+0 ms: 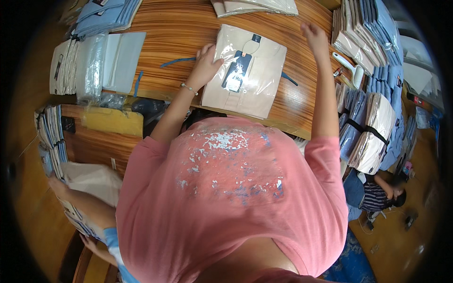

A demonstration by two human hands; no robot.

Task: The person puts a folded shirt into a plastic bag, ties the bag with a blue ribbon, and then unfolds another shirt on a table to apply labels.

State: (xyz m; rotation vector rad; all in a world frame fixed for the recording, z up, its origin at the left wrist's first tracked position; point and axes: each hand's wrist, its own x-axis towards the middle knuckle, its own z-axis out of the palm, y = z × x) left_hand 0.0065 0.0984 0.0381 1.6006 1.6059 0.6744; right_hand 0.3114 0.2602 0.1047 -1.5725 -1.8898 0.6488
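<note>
left hand [204, 66] on bagged beige shirt [245, 70] | right hand [315, 37] raised over wooden table [179, 33]

Clear plastic bag holding a folded beige shirt [245, 70] lies flat mid-desk, a dark blue rectangular hang tag with white panel [236, 70] on its front. More bagged beige shirts [257, 6] at far edge. Stacked bagged blue and beige shirts [368, 33] right; empty clear bags [92, 66] left.

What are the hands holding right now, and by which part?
Nothing is lifted. The left hand presses the left edge of the bagged beige shirt on the table; the right hand hovers empty.
</note>
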